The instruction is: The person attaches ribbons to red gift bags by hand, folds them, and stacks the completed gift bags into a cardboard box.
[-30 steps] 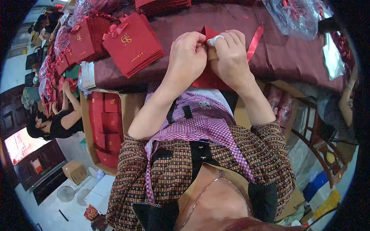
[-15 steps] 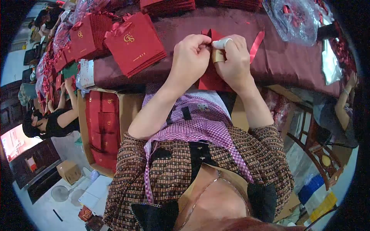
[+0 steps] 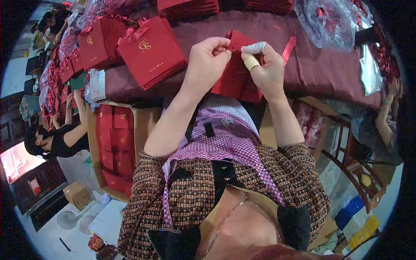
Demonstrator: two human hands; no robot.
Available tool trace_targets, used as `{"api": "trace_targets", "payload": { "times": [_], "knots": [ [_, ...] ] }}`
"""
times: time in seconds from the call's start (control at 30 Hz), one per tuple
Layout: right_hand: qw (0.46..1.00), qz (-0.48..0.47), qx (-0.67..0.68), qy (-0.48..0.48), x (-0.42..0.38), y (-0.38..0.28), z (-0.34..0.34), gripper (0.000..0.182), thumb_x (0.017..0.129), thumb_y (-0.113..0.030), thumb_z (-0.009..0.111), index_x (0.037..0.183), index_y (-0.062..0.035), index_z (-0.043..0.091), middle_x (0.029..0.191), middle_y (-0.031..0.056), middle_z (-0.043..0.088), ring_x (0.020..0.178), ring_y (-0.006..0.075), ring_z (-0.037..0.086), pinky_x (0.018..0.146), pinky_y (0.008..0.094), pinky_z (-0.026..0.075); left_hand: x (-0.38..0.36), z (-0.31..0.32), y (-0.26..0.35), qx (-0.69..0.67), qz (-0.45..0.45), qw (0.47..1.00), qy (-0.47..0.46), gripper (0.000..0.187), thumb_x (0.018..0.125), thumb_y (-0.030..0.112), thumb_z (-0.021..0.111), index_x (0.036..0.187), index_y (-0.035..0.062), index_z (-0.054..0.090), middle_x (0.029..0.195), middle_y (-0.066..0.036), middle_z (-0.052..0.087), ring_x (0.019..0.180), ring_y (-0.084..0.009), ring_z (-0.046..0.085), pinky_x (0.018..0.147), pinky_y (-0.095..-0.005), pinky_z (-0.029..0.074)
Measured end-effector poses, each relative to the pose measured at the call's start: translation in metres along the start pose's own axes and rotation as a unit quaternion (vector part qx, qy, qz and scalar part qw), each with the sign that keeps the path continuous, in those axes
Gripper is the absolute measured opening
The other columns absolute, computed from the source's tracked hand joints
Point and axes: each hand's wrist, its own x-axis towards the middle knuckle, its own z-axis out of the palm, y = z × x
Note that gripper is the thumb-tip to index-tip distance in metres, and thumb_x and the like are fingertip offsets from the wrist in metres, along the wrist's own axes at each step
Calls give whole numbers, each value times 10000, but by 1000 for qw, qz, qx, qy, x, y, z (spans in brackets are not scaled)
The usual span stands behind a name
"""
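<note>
A red paper bag [image 3: 237,82] lies at the table's front edge, between and below my hands. My left hand [image 3: 207,64] is closed over its left side, thumb and fingers pinched together near the bag's upper part. My right hand [image 3: 265,67] is closed in a pinch over its right side, with a white wrap on one finger and a yellowish band on another. Whatever either pinch holds is too small or hidden to make out. A red ribbon [image 3: 289,50] lies on the cloth just right of my right hand.
Stacks of finished red gift bags [image 3: 151,53] with gold letters lie at left. A dark red cloth [image 3: 320,78] covers the table. Clear plastic wrap [image 3: 327,26] sits at back right. Below stands a carton [image 3: 145,130] of red bags. Another person [image 3: 65,134] works at far left.
My hands have moved apart from their near-touching position over the bag. More of the bag's red surface now shows between them.
</note>
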Motion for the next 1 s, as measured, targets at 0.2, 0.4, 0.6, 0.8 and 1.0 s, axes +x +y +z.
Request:
{"api": "trace_targets", "payload": {
  "times": [0.2,0.4,0.6,0.8,1.0],
  "knots": [
    [1000,-13,-18,-13,-1,2,2,76,793,27,639,868,16,636,844,65,667,805,110,605,751,238,475,-1,0,0,-41,-28,999,2,242,801,-26,616,1042,-38,623,872,-23,609,775,-76,561,701,-197,469],
    [999,-35,-36,-12,3,2,2,78,787,22,644,864,9,637,839,73,666,797,125,608,743,249,478,-5,1,12,26,-19,999,13,251,802,-3,630,1051,-33,620,861,-4,594,765,-63,535,683,-193,450],
    [991,-111,-77,10,7,-3,2,136,687,-6,664,812,-47,628,786,111,629,790,288,591,732,373,471,-7,4,16,66,20,997,22,228,778,18,613,994,-51,640,821,-80,667,735,-104,597,700,-253,500],
    [925,-280,-254,-29,10,-12,-1,169,706,-14,647,858,-39,578,780,115,601,791,299,581,768,410,439,-8,8,12,65,47,997,3,203,824,11,595,1016,-20,651,807,11,624,706,-39,528,649,-184,443],
    [995,-40,18,-86,19,-3,-17,224,761,-15,683,959,-8,578,832,118,640,813,212,626,725,322,502,-5,-4,8,-16,66,997,-42,228,865,4,548,1073,-30,634,909,-24,653,840,-89,586,777,-225,468]
  ]
}}
